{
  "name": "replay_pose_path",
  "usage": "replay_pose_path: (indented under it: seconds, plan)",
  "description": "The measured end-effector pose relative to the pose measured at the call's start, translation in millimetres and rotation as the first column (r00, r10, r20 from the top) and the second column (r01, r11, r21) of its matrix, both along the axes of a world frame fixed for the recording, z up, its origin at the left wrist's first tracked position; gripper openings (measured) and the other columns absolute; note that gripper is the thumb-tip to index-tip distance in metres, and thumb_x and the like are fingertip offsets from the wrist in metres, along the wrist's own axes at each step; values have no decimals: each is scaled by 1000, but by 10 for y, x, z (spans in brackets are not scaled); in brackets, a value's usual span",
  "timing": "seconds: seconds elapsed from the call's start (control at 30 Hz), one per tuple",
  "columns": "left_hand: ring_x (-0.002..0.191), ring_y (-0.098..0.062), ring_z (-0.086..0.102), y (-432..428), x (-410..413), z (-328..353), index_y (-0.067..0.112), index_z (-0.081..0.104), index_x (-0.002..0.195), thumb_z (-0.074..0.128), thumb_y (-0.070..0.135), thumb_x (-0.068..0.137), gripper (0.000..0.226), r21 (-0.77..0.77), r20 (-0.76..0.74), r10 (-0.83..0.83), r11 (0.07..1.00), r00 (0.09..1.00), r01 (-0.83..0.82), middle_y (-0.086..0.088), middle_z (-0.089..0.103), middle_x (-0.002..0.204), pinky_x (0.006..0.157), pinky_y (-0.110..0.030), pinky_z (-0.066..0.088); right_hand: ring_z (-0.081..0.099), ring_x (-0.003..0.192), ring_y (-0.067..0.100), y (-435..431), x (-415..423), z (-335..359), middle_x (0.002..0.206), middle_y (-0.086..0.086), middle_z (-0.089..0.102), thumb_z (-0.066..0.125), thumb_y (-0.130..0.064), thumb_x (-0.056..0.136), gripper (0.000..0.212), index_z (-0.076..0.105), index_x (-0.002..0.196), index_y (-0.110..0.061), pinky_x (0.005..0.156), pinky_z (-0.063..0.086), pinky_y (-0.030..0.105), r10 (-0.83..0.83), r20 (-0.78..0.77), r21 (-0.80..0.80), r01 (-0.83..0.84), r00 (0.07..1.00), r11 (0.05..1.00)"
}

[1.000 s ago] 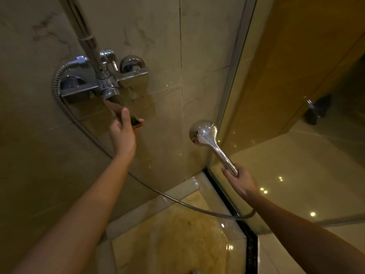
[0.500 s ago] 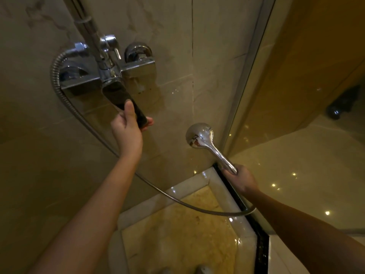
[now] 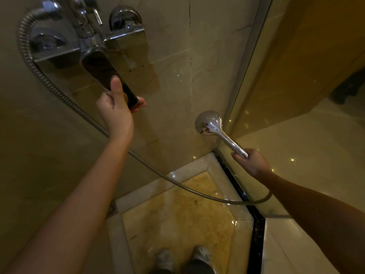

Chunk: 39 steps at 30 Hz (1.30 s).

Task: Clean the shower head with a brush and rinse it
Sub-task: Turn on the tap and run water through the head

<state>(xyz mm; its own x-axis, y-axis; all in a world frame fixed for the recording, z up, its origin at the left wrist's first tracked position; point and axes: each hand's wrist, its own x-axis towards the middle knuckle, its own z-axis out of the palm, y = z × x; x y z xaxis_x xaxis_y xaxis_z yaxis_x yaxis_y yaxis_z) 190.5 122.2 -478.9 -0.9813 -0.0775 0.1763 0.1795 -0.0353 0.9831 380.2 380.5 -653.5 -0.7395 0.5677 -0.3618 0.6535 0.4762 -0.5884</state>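
Observation:
A chrome hand shower head [image 3: 208,123] points toward the tiled wall, its face turned away from me. My right hand [image 3: 251,163] is shut on the lower end of its handle. A ribbed metal hose [image 3: 59,91] loops from the mixer down past my left arm to the handle. My left hand [image 3: 116,111] grips the long flat lever [image 3: 102,72] of the chrome wall mixer [image 3: 122,38], thumb on top, fingers under its tip. No brush is visible.
A glass partition [image 3: 296,76] stands right of the shower head, with a black floor channel [image 3: 256,224] along its base. The wet yellowish shower floor [image 3: 177,224] lies below, with a drain [image 3: 112,209] at its left corner. My two shoes [image 3: 183,258] show at the bottom.
My view tilted down, so the mixer rose toward the top edge and my shoes appeared. My left hand stayed on the lever, and my right hand kept holding the shower handle.

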Motion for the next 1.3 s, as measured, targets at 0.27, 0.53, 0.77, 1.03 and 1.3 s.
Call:
replay_pose_path:
  seconds: [0.27, 0.53, 0.77, 1.03, 1.3]
  plan:
    - [52, -9, 67, 4, 9, 17, 20, 51, 72, 36, 34, 99, 34, -22, -14, -10, 1000, 1000, 10, 6, 67, 52, 51, -20, 54, 55, 56, 17, 14, 9, -14, 63, 1, 60, 60, -44, 89, 22, 62, 85, -22, 50, 37, 23, -12, -2, -50, 12, 1000, 999]
    - [52, -8, 67, -18, -15, 0, 16, 53, 75, 36, 35, 99, 34, -17, -10, -31, 999, 999, 31, 6, 68, 52, 50, -19, 53, 57, 56, 16, -18, -66, -28, 64, -1, 61, 62, -44, 88, 21, 61, 80, -24, 50, 41, 25, -3, -14, -66, 2, 1000, 998]
    - [52, -7, 67, 14, 29, 26, 20, 52, 72, 38, 34, 99, 33, -3, -8, 0, 1000, 1000, 0, 7, 67, 51, 49, -18, 51, 59, 58, 15, 11, -98, -28, 66, -1, 62, 63, -35, 86, 15, 65, 88, -20, 50, 40, 23, 33, 39, -33, -32, 999, 999]
    - [54, -9, 68, 20, 30, 17, 21, 49, 76, 38, 36, 98, 29, 4, 5, 12, 1000, 1000, -12, 4, 68, 54, 50, -19, 51, 62, 66, 17, 51, -82, -12, 72, 1, 63, 64, -24, 84, 11, 63, 94, -19, 55, 47, 26, 44, 125, -6, -44, 991, 999]
    - [53, -7, 67, 24, 39, 13, 20, 49, 76, 37, 35, 99, 30, 6, 2, 5, 1000, 1000, -5, 6, 67, 52, 48, -18, 49, 59, 67, 14, 55, -72, -17, 71, -1, 60, 63, -23, 87, 18, 65, 102, -13, 53, 43, 25, 38, 107, -9, -37, 994, 999]
